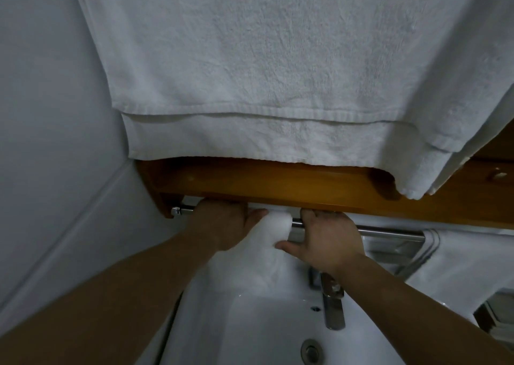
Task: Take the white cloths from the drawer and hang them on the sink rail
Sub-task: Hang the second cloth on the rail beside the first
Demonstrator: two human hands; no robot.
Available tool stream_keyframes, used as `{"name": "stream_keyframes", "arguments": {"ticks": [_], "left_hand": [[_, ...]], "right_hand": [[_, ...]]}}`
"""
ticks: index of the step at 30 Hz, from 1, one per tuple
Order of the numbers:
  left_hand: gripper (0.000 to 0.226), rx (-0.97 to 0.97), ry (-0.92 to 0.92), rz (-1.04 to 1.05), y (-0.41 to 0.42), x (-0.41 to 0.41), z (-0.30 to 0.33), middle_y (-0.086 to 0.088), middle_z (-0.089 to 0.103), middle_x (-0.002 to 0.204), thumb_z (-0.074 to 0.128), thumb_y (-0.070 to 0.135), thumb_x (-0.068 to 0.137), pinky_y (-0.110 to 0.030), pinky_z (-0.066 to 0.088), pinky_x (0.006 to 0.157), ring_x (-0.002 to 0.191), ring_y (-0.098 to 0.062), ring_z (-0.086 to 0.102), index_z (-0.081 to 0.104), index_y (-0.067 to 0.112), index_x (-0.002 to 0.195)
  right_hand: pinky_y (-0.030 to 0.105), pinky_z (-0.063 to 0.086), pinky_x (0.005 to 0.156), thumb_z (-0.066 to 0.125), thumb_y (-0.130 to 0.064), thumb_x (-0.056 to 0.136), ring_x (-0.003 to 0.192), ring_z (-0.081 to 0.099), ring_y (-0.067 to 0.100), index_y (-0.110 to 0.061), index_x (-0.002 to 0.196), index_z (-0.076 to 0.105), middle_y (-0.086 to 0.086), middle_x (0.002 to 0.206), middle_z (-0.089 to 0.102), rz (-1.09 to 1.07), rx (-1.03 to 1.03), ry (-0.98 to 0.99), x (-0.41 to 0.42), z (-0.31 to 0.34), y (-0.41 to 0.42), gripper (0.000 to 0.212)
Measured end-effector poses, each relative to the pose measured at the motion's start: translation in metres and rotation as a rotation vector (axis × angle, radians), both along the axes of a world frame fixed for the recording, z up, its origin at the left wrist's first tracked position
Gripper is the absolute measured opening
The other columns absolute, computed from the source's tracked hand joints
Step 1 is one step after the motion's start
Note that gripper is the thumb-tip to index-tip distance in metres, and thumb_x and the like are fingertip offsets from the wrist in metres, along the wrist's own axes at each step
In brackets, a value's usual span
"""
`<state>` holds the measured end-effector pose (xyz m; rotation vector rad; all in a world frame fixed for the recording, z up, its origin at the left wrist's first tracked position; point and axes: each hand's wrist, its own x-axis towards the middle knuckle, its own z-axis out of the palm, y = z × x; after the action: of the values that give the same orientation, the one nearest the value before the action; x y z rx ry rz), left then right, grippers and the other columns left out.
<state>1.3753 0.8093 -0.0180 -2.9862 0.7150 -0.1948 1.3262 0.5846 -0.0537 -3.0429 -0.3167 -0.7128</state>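
A white cloth (271, 236) is draped over the metal sink rail (389, 230), bunched narrow at the top and hanging down toward the basin. My left hand (222, 222) holds the cloth's left side at the rail, thumb against the fabric. My right hand (325, 239) grips its right side, fingers reaching over the rail and thumb pressing the cloth's lower edge. Another white cloth with dark stripes (459, 256) hangs on the rail's right end. The fingers of both hands are partly hidden under the wooden shelf.
A wooden shelf (278, 183) sits just above the rail, with large white towels (264, 72) hanging over it. Below are the white sink basin (250, 323), its drain (311, 350) and a chrome tap (332, 306). A white wall (55, 114) closes the left side.
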Motion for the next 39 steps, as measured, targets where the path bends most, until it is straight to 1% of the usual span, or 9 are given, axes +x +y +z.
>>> {"name": "stream_keyframes", "arguments": {"ticks": [4,8,14,22,27,31,34,36,39], "left_hand": [[0.073,-0.136,0.256,0.03,-0.002,0.018,0.011,0.005,0.056,0.139,0.019,0.077,0.088,-0.037,0.027,0.117,0.134,-0.022,0.044,0.053,0.033,0.135],[0.068,-0.213,0.489,0.068,-0.013,0.018,0.024,0.006,0.02,0.162,0.033,0.064,0.095,-0.039,0.01,0.121,0.148,-0.024,0.018,0.017,0.036,0.154],[0.097,0.037,0.087,-0.075,-0.033,-0.017,0.016,-0.003,0.068,0.101,-0.014,0.074,0.083,-0.033,0.047,0.088,0.098,-0.023,0.063,0.062,0.026,0.119],[0.068,-0.116,-0.091,0.018,-0.034,-0.03,-0.02,-0.007,0.069,0.114,0.025,0.068,0.092,-0.046,0.044,0.101,0.108,-0.029,0.062,0.061,0.021,0.124],[0.059,-0.109,-0.192,-0.051,-0.031,-0.018,-0.029,-0.007,0.071,0.091,0.033,0.064,0.093,-0.043,0.049,0.09,0.088,-0.028,0.065,0.068,0.017,0.102],[0.064,-0.113,-0.259,-0.112,-0.032,0.003,-0.022,0.002,0.056,0.049,0.03,0.064,0.095,-0.025,0.047,0.055,0.047,-0.019,0.057,0.06,0.022,0.056],[0.071,-0.063,-0.271,-0.137,-0.033,0.012,-0.019,0.001,0.055,0.046,0.025,0.066,0.096,-0.025,0.049,0.052,0.045,-0.021,0.057,0.056,0.02,0.052],[0.068,-0.073,-0.175,-0.166,-0.036,0.014,-0.017,0.0,0.064,0.062,0.022,0.07,0.094,-0.031,0.053,0.067,0.064,-0.021,0.065,0.06,0.021,0.064],[0.079,-0.35,0.526,0.042,-0.039,0.025,-0.002,0.008,0.053,0.141,0.029,0.089,0.075,-0.044,0.034,0.113,0.132,-0.021,0.047,0.05,0.041,0.134]], "right_hand": [[0.024,0.037,0.049,0.049,-0.09,0.069,0.047,0.053,0.015,-0.021,0.071,0.059,-0.005,0.057,0.055,0.003,0.01,-0.003,0.001,-0.001,-0.001,0.069],[0.023,0.032,0.051,0.047,-0.09,0.069,0.047,0.052,0.014,-0.022,0.072,0.059,-0.006,0.056,0.055,0.003,0.013,-0.003,0.001,0.0,0.0,0.069],[0.022,0.034,0.049,0.051,-0.088,0.069,0.045,0.052,0.014,-0.021,0.073,0.061,-0.005,0.055,0.056,0.006,0.025,-0.006,0.0,0.001,0.0,0.068],[0.022,0.032,0.053,0.046,-0.087,0.071,0.047,0.053,0.016,-0.02,0.074,0.061,-0.004,0.058,0.057,0.007,0.013,-0.013,0.0,0.001,0.0,0.069],[0.022,0.033,0.053,0.05,-0.088,0.07,0.049,0.055,0.016,-0.021,0.074,0.06,-0.003,0.06,0.059,0.015,0.023,-0.016,0.0,0.0,-0.001,0.068],[0.022,0.036,0.052,0.056,-0.087,0.067,0.049,0.057,0.016,-0.021,0.074,0.062,-0.004,0.06,0.061,0.017,0.024,-0.032,0.001,-0.002,-0.001,0.067],[0.022,0.037,0.053,0.06,-0.085,0.066,0.051,0.059,0.017,-0.019,0.075,0.064,-0.003,0.061,0.062,0.013,0.022,-0.047,0.001,-0.002,-0.001,0.066],[0.023,0.037,0.054,0.059,-0.085,0.066,0.052,0.06,0.017,-0.019,0.076,0.065,-0.003,0.061,0.063,0.011,0.02,-0.053,0.001,-0.002,-0.001,0.066],[0.023,0.037,0.055,0.057,-0.085,0.068,0.053,0.06,0.016,-0.02,0.078,0.065,-0.004,0.062,0.063,0.003,0.013,-0.047,0.001,-0.002,0.0,0.066]]}}
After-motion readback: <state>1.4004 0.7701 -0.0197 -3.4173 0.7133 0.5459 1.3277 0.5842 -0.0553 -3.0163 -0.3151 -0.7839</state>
